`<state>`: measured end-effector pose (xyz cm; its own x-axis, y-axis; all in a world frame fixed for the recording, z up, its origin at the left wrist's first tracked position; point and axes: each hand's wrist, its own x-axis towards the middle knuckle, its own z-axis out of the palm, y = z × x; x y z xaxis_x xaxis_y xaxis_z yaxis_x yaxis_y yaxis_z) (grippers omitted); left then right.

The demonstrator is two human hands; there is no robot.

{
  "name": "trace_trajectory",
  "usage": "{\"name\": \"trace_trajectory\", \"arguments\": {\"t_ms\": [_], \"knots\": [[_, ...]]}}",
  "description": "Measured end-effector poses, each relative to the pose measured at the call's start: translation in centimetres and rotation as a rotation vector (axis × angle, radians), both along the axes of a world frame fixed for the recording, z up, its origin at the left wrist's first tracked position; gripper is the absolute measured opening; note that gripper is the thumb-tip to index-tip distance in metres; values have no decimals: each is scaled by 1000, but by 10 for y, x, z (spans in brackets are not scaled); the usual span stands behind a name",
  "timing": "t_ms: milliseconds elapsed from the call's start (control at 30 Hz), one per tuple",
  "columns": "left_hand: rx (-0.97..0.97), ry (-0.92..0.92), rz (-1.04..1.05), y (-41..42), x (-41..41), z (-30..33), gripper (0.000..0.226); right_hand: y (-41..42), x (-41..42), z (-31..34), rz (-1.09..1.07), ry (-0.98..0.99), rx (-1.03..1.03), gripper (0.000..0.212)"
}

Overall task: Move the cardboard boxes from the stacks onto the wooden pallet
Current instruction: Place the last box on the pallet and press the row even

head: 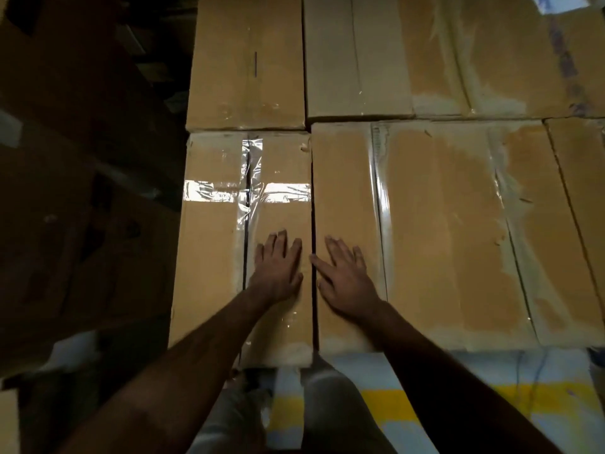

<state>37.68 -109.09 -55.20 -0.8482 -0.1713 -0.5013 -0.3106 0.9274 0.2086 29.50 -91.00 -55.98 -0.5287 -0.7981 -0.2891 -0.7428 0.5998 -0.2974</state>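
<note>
Both arms reach forward, left hand point(278, 270) and right hand point(343, 280) flat, fingers spread, on adjacent boxes point(442, 240).

Left hand point(278, 270) flat on near-left box point(212, 257); right hand point(347, 283) on adjoining box point(442, 240).

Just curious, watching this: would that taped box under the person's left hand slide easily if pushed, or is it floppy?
The taped box looks stiff: flat top, square edges. Its glossy tape may be slippery under the left hand. Packed tight against the neighbouring box, it probably won't slide sideways.
</note>
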Motion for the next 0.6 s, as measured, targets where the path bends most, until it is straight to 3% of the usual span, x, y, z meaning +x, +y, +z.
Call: {"name": "trace_trajectory", "arguments": {"t_ms": [167, 367, 500, 600], "knots": [[-15, -41, -92, 31, 55, 2, 84, 32, 50, -2, 28, -32, 22, 63], [-28, -16, -270, 63, 131, -7, 127, 71, 96, -7, 136, -13, 66, 89], [-173, -17, -192, 85, 151, -15, 123, 84, 110, -8, 149, 63, 137, 97], [-171, 37, -137, 87, 141, -13, 111, 82, 110, -7, 85, 104, 138, 95]]}}
